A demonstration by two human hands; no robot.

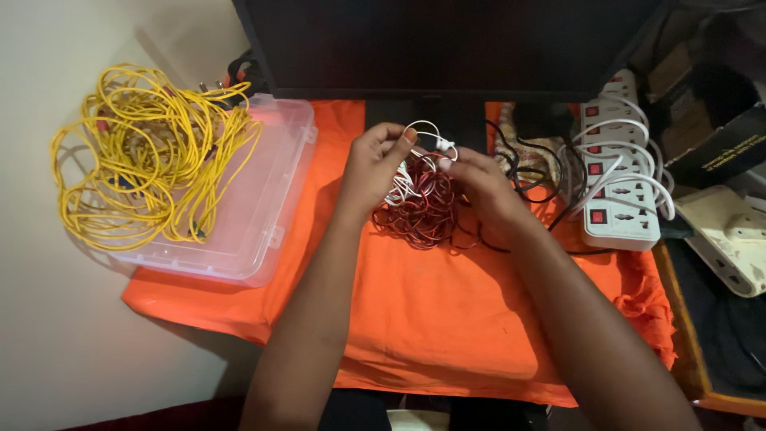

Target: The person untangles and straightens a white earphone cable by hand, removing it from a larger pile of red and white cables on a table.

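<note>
Both hands, left hand (373,164) and right hand (479,185), pinch a thin white cable (424,142) above a red wire bundle (423,211) on the orange-covered tabletop (431,319), apparently mid-untangling; freeing the loops needs gentle pulling.

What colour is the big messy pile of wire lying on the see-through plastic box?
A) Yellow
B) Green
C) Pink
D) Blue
A: the tangled wire heaped on the clear plastic box at the left is bright yellow, while the hands hold a thin white wire over a red bundle.
</note>
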